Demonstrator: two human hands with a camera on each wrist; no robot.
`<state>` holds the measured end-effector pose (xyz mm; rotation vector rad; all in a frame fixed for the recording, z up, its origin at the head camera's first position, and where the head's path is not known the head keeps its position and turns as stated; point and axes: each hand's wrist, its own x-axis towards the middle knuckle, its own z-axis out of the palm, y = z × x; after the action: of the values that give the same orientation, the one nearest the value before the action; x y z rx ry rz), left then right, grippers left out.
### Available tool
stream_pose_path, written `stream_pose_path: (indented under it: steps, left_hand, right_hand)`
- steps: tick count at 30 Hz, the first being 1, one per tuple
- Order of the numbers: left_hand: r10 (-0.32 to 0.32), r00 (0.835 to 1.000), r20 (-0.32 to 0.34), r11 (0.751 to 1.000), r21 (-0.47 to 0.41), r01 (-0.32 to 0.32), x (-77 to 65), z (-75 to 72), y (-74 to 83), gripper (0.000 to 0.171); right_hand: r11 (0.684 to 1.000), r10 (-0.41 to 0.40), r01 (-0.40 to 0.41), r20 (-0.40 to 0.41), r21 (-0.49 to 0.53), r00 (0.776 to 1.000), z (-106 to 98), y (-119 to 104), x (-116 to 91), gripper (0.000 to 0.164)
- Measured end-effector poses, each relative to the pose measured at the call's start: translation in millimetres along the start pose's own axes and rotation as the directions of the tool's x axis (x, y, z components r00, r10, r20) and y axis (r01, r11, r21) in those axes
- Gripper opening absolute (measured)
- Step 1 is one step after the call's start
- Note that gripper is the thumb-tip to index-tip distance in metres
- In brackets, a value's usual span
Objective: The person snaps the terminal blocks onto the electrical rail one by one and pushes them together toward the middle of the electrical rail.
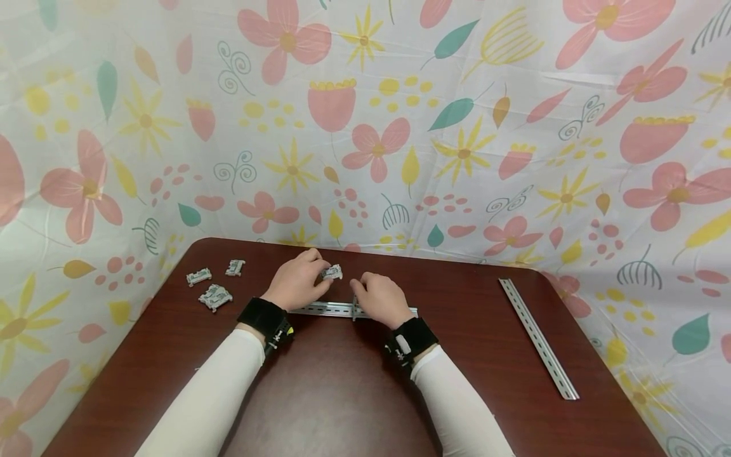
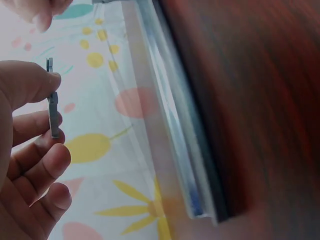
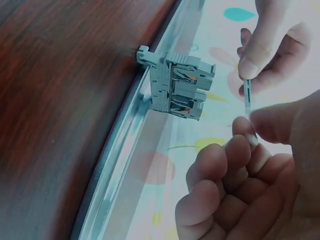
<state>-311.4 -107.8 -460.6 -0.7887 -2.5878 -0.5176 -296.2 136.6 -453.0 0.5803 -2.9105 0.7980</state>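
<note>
My left hand point(image 1: 298, 279) pinches a thin grey terminal block point(image 1: 332, 271) between thumb and fingers, above the far side of a slotted metal DIN rail point(image 1: 325, 309). Seen edge-on in the left wrist view, the held terminal block point(image 2: 53, 112) stands nearly upright. My right hand point(image 1: 384, 299) hovers over the rail's right part, fingers loosely curled, its fingertips a short gap from the held block. Beside it, grey terminal blocks point(image 3: 180, 87) sit upright across the rail, with orange parts showing inside. In the right wrist view, my right thumb overlaps the held block's lower end.
At the left of the brown table point(image 1: 320, 393) lie several loose terminal blocks, including a small pile point(image 1: 215, 297) and separate ones point(image 1: 198, 276) nearby. A second slotted rail point(image 1: 539, 338) lies along the right side. Flowered cloth point(image 1: 377, 209) hangs behind the table's far edge.
</note>
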Motion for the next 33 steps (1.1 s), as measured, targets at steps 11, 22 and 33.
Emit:
stream_pose_path:
  steps: [11, 22, 33]
  left_hand:
    - [0.089, 0.995, -0.036, 0.996, 0.015, -0.088, 4.7, -2.7, 13.3, 0.025]
    - [0.191, 0.978, -0.079, 0.981, 0.043, -0.188, 7.4, -1.5, 23.3, 0.023]
    - [0.225, 0.97, -0.089, 0.974, 0.053, -0.221, 7.7, -2.4, 32.3, 0.018]
  right_hand:
    - [0.99, 0.03, -0.022, -0.056, 0.139, 0.998, -3, -1, 3, 0.042]
    - [0.976, 0.023, -0.011, -0.052, 0.218, 0.998, -4, 2, 2, 0.04]
    - [0.966, 0.038, -0.023, -0.053, 0.257, 0.998, -5, 3, 2, 0.039]
